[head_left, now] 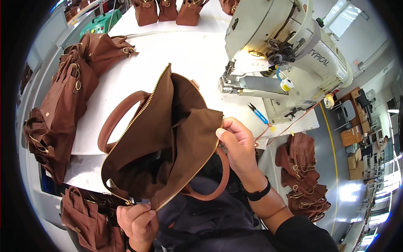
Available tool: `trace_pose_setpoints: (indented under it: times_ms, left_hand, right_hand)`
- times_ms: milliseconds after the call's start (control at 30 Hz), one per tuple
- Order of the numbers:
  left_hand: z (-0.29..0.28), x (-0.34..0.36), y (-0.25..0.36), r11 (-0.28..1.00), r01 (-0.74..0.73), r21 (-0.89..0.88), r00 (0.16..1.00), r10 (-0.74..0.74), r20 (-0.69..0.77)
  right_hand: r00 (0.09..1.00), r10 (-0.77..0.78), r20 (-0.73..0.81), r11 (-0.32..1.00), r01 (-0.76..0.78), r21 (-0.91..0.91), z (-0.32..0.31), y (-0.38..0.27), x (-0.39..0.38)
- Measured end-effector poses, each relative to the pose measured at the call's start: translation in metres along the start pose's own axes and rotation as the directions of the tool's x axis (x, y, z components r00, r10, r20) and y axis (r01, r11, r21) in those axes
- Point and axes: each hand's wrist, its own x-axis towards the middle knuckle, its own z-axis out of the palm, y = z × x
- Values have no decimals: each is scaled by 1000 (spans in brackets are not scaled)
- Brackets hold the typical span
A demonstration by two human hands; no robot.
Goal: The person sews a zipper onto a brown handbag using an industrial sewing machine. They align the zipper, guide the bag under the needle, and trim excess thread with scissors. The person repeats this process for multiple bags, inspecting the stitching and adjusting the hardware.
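Note:
A brown handbag (pixel 189 138) is held up in front of me with its mouth spread wide, so its dark brown lining shows. Gold zipper teeth run along both sides of the opening, and a rounded handle stands out on either side. My left hand (pixel 137 220) is closed on the near end of the bag's zippered edge, by the zipper pull. With thumb and fingers, my right hand (pixel 237 138) pinches the right zippered edge near its far corner. The bottom of the bag's inside is in shadow.
An industrial sewing machine (pixel 294 54) stands at the far right of the white table (pixel 201 46). Blue thread snips (pixel 258 113) lie beside it. More brown bags (pixel 63 101) are piled at the left, with others at the back, lower left and right (pixel 300 168).

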Motion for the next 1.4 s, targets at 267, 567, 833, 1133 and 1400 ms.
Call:
trace_pose_setpoints:
  times_ms: [267, 567, 833, 1133, 1400]
  left_hand:
    - [3, -2, -4, 996, -55, -68, 998, 52, -37]
    - [0, -12, -6, 996, -60, -60, 998, 59, -26]
    - [10, 24, -17, 960, 278, -19, 961, -278, 7]
    - [-2, 72, -32, 989, 131, -74, 980, -118, 160]
    - [5, 104, -52, 989, 94, -110, 943, -53, 330]
  right_hand:
    - [996, 30, -89, 996, -22, 82, 3, 8, -7]
    - [998, -14, -64, 1000, 15, 11, 5, 9, -11]
    - [997, -6, -82, 1000, 6, 1, 29, -6, 11]
    - [995, -75, 60, 924, 92, -372, 50, -33, 46]
    - [990, -110, 93, 920, 136, -367, 55, -49, 65]
